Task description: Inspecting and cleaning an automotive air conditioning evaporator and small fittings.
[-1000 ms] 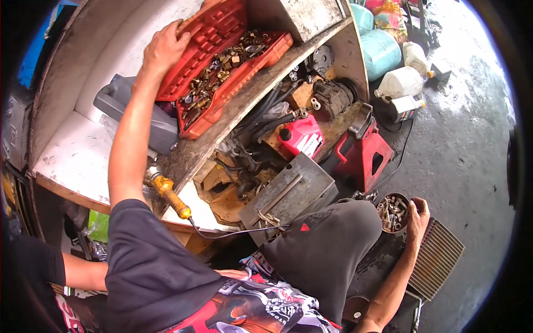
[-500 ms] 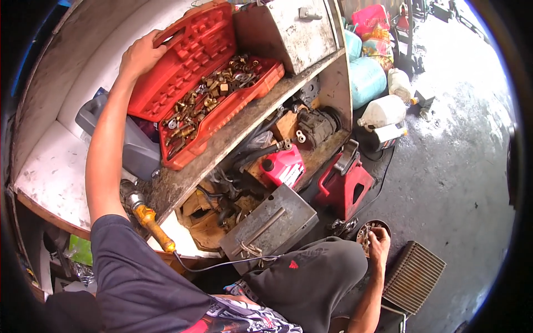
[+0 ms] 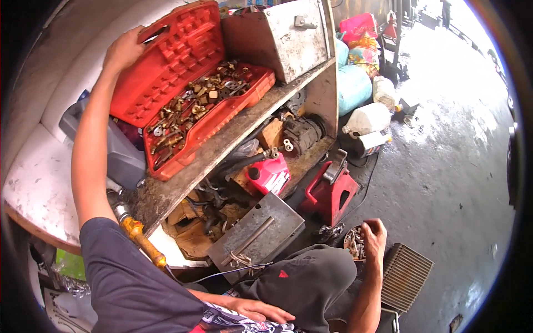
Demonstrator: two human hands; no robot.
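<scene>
My left hand [image 3: 123, 51] is closed on the raised lid of a red plastic tool case [image 3: 171, 53], near its handle slot. Brass fittings [image 3: 194, 108] and other small metal parts fill the case's lower half. At the right, my right hand [image 3: 375, 238] is over the edge of a round bowl [image 3: 346, 244] of small metal pieces. Its fingers are curled together; whatever they hold is hidden. Another hand [image 3: 252, 308] lies flat by the lap, its forearm coming from behind my left sleeve; whose it is does not show.
A yellow corded tool [image 3: 143, 241] lies left of a grey metal box [image 3: 261, 230]. A red stand [image 3: 331, 191] and a finned metal core [image 3: 408, 275] flank the bowl. Bottles [image 3: 369, 119] stand farther back. A grey jug [image 3: 114, 147] sits beside the case.
The view has shifted, moving the scene slightly left. My right hand has lifted from inside the bowl to above its edge. The other hand has come into view by the lap.
</scene>
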